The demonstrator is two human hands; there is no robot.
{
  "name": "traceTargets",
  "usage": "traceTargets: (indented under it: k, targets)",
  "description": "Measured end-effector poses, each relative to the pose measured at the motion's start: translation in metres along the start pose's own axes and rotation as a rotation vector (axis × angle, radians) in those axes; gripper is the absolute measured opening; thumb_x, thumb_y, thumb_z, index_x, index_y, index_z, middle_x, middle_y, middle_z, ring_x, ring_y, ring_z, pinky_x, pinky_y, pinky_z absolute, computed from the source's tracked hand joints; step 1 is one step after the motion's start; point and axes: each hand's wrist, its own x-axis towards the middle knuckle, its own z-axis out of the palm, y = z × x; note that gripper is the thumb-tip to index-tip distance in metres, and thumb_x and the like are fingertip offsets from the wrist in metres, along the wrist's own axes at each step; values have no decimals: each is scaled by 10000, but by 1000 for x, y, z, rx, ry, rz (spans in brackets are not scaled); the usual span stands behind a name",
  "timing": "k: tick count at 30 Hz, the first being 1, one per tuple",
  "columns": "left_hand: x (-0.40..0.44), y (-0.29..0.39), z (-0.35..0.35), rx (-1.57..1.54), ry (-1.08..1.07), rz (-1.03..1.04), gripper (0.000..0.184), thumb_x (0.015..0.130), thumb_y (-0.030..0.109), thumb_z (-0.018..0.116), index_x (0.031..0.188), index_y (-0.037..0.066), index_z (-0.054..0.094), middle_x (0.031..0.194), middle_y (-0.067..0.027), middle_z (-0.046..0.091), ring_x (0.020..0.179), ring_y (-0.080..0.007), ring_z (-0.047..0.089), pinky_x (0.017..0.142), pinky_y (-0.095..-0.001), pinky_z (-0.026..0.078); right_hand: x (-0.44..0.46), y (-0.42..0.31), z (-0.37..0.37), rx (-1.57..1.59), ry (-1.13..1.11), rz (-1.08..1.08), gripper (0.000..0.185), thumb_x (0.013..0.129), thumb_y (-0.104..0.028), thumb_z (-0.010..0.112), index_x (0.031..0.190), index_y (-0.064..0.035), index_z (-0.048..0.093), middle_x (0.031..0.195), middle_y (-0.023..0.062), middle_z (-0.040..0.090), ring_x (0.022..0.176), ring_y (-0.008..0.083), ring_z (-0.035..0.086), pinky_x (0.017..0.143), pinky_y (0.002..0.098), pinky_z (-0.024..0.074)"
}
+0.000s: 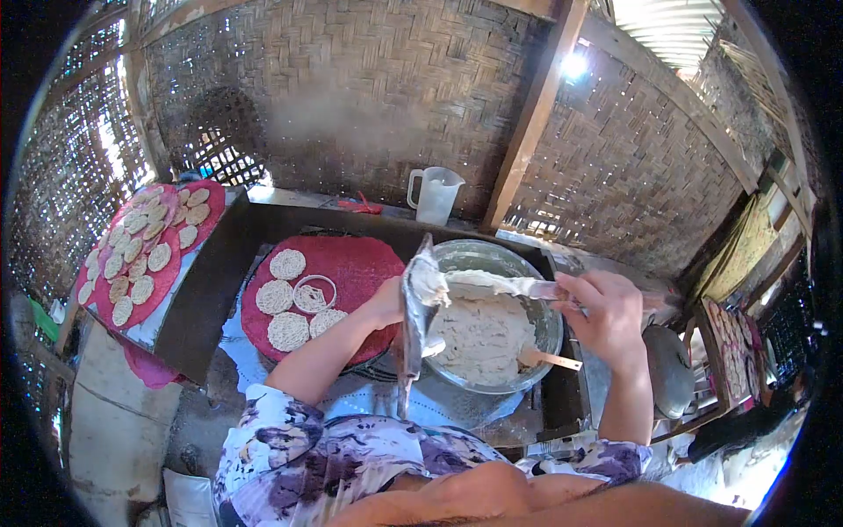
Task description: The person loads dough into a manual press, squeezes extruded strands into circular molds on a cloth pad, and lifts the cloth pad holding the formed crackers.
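My left hand [384,303] is closed around the edge of a dark, dough-smeared holder [411,338], held upright beside the basin; its exact kind I cannot make out. A lump of pale dough [428,279] sits in its top. My right hand [606,307] grips the handle of a spatula [543,289], its batter-coated blade reaching left to that lump. Beneath them stands a wide basin [553,329] of thick pale dough [483,342], with a wooden stick [555,358] lying in it. To the left, several stringy round cakes [287,332] and a white ring [330,286] lie on a round red cloth [369,255].
A second red cloth [206,230] at the far left carries many round cakes. Behind the basin stands a translucent jug [436,197]. Dark raised boards [334,224] edge the work area. At right are a rounded pot [669,373] and a rack of cakes [731,342].
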Motion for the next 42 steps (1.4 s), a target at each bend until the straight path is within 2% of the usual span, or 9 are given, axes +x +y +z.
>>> traceTargets:
  k: [6,12,13,19,22,23,26,29,42]
  targets:
    - [-7,41,12,388,3,123,382,742,303,613,1056,86,591,1018,-131,609,942,-288,581,802,-346,453,4,12,14,119,-413,89,208,742,-268,618,881,-115,641,643,91,564,615,290,567,531,394,433]
    - [-10,41,27,458,29,53,385,691,348,643,1002,125,612,966,-108,623,880,-284,600,759,-354,469,27,-2,14,-5,-539,-13,215,743,-300,600,881,-142,651,628,78,555,625,283,577,530,400,444]
    - [-10,42,27,472,15,111,394,711,324,641,1018,81,595,941,-163,614,887,-325,589,763,-377,467,29,-9,17,-4,-512,-42,209,740,-288,597,880,-142,650,631,70,551,629,274,578,534,396,445]
    - [-13,45,24,469,37,134,351,714,269,646,1019,103,600,992,-95,617,903,-249,596,782,-330,463,22,-38,59,-123,-274,-319,283,694,-176,569,971,-129,602,712,2,526,652,154,539,537,293,415]
    - [-13,46,17,349,-38,71,310,751,213,623,1038,100,594,1017,-67,613,929,-202,584,820,-306,445,15,-47,62,-270,25,-521,286,690,-147,563,975,-133,587,701,-21,483,636,111,502,509,246,374]
    - [-13,43,11,389,-112,126,355,800,345,563,1093,147,587,1073,-98,596,963,-271,576,812,-340,451,15,-46,59,-311,76,-580,226,721,-148,556,936,-78,572,679,-17,478,628,114,503,548,247,380]
    - [-11,23,4,311,-69,148,352,794,304,595,1086,105,588,1060,-90,605,973,-226,574,837,-311,436,14,-31,32,-190,80,-435,185,686,-158,601,864,-109,595,635,-28,475,578,107,497,498,260,374]
    - [-10,29,-12,-389,-54,-143,327,782,197,615,1074,55,585,1052,-88,604,968,-181,563,847,-290,425,4,-1,23,-56,217,-178,173,621,-202,694,773,-153,627,577,-15,500,491,166,508,443,307,383]
    - [-4,19,0,-496,-66,-7,316,755,136,622,1052,35,588,1034,-87,606,949,-177,565,837,-290,431,-13,11,53,202,118,-29,199,605,-129,693,793,-118,630,616,20,552,559,214,557,496,337,439]
